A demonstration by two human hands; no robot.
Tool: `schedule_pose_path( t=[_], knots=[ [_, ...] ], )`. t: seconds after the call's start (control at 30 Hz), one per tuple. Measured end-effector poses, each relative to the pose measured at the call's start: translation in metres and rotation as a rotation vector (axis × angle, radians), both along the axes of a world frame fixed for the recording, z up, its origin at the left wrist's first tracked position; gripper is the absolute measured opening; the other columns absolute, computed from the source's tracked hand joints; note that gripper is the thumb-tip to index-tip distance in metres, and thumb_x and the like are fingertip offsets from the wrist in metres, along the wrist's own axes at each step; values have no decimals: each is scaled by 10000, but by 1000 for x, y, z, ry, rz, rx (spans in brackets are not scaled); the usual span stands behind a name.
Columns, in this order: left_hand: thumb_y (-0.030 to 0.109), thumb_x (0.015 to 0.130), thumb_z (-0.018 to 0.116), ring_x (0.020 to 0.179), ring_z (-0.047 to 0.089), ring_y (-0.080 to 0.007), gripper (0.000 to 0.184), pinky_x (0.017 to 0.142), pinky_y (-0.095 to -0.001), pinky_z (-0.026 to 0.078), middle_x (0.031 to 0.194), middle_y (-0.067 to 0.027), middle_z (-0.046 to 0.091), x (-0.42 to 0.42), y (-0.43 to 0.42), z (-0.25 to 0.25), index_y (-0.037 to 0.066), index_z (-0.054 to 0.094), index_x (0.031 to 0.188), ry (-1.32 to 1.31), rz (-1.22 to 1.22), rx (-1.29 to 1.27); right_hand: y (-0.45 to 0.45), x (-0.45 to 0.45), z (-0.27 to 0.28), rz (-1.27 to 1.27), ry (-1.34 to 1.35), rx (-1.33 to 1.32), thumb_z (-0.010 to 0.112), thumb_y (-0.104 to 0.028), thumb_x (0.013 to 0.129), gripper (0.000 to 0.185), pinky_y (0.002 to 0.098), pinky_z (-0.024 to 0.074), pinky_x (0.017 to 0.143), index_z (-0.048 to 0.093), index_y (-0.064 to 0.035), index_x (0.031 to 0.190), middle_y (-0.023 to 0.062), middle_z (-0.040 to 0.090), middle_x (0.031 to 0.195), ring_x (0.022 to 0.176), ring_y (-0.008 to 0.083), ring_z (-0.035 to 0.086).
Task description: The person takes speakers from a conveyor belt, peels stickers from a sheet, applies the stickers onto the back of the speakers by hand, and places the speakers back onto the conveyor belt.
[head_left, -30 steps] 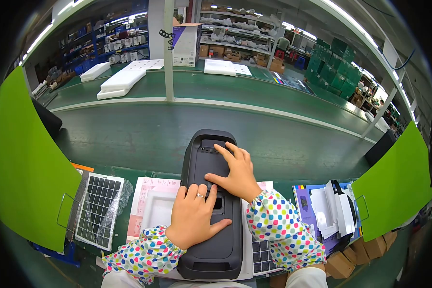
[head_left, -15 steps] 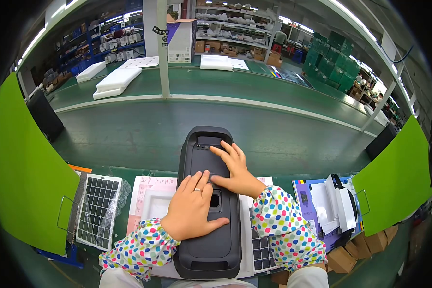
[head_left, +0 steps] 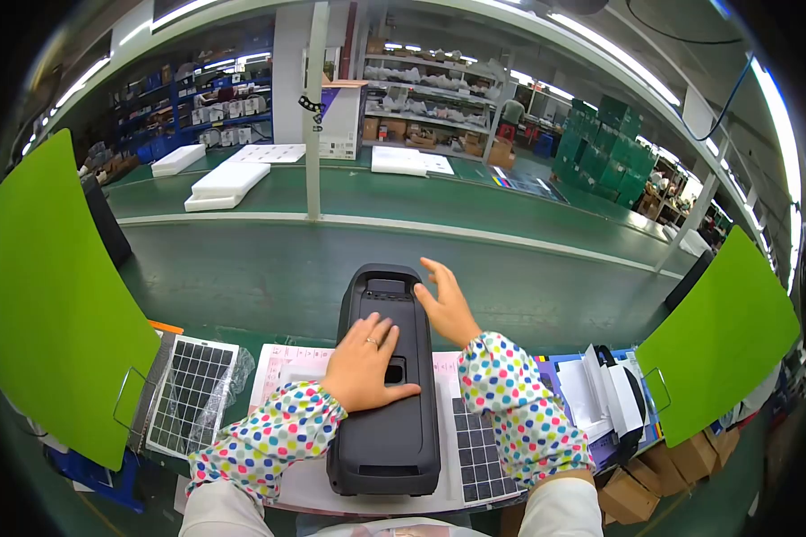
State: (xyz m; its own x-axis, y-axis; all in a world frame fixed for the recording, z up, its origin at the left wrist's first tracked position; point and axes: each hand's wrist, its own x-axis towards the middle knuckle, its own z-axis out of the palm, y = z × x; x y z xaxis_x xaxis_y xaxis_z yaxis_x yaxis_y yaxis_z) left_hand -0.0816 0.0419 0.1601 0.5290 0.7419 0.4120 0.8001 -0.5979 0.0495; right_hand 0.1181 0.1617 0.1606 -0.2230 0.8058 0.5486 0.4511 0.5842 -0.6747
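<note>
A black portable speaker with a recessed grip at each end lies lengthwise in front of me. My left hand rests on its upper face with the fingers apart, a ring on one finger, its thumb beside a small square recess. Off the far right edge, my right hand is raised with fingers spread, holding nothing; whether its thumb touches the speaker I cannot tell. Under the speaker are pink-and-white printed sheets. A gridded solar panel sits just right of it.
Another solar panel, partly in plastic wrap, lies at left. On the right, white packaging rests on a purple printed box. Green boards flank both sides. Beyond the bench runs a green conveyor, with white foam blocks farther back.
My right hand has lifted from the speaker's face and moved right, past its edge. My left hand stays on the speaker. The camera view has tilted upward.
</note>
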Motion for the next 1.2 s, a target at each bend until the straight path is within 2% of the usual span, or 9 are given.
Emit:
schedule_pose_path(
  t=[0.23,0.37,0.4,0.5,0.53,0.7,0.8,0.87,1.2],
  knots=[
    [696,889,535,1443,339,-421,986,1190,-525,244,1518,-291,388,13,-50,18,-108,397,1443,125,-22,-279,42,-33,11,-90,-455,32,687,-424,902,683,447,425,1074,469,-43,1425,218,552,1376,1287,379,507],
    [665,857,594,1440,319,-479,848,1041,-779,218,1526,-275,389,-13,-142,36,108,459,1482,116,-224,-286,54,-54,21,-128,-672,-146,654,-632,859,714,446,498,962,656,-25,1236,204,684,1166,1129,364,628],
    [493,827,693,1432,341,-476,708,978,-818,230,1521,-215,428,-15,-154,33,214,510,1452,125,-208,-287,54,-56,25,-134,-639,-152,644,-666,847,716,445,512,927,692,-23,1159,198,702,1106,1078,361,651],
    [307,758,744,1427,367,-436,699,964,-788,284,1514,-131,461,-18,-169,4,229,538,1422,76,-150,-186,56,-58,51,-107,-705,-105,649,-716,810,729,447,532,860,740,-27,1030,196,725,1021,988,364,684],
    [176,719,723,1400,417,-400,642,947,-767,317,1472,-75,512,-20,-173,7,216,605,1349,-31,-136,-126,49,-58,70,-92,-686,-66,671,-709,794,729,444,532,854,739,-24,1035,205,723,1021,976,364,686],
    [161,797,677,1375,459,-370,427,1020,-723,328,1431,-77,555,-21,-136,41,194,683,1222,-134,-111,168,50,-51,189,-219,-494,245,744,-657,765,673,461,522,779,704,-7,933,214,712,943,885,385,673],
    [235,774,768,1449,347,-354,626,1078,-725,269,1538,-110,419,-22,-75,2,206,574,1368,34,-3,199,48,-53,231,-196,-292,411,800,-521,768,573,454,506,803,680,-7,991,190,697,948,913,375,651],
    [335,705,853,1499,236,-366,870,1110,-710,237,1612,-155,280,-20,-71,-8,203,464,1472,74,82,-72,47,-60,235,-244,-309,734,824,-421,771,523,438,502,827,668,-5,1047,180,684,956,922,368,635],
    [406,847,745,1525,147,-371,732,1166,-665,191,1648,-155,181,-28,-105,-78,195,451,1484,27,-59,-429,113,-66,119,-112,-297,924,849,-314,664,507,447,458,861,659,-42,1048,132,674,971,932,339,620]
  ],
)
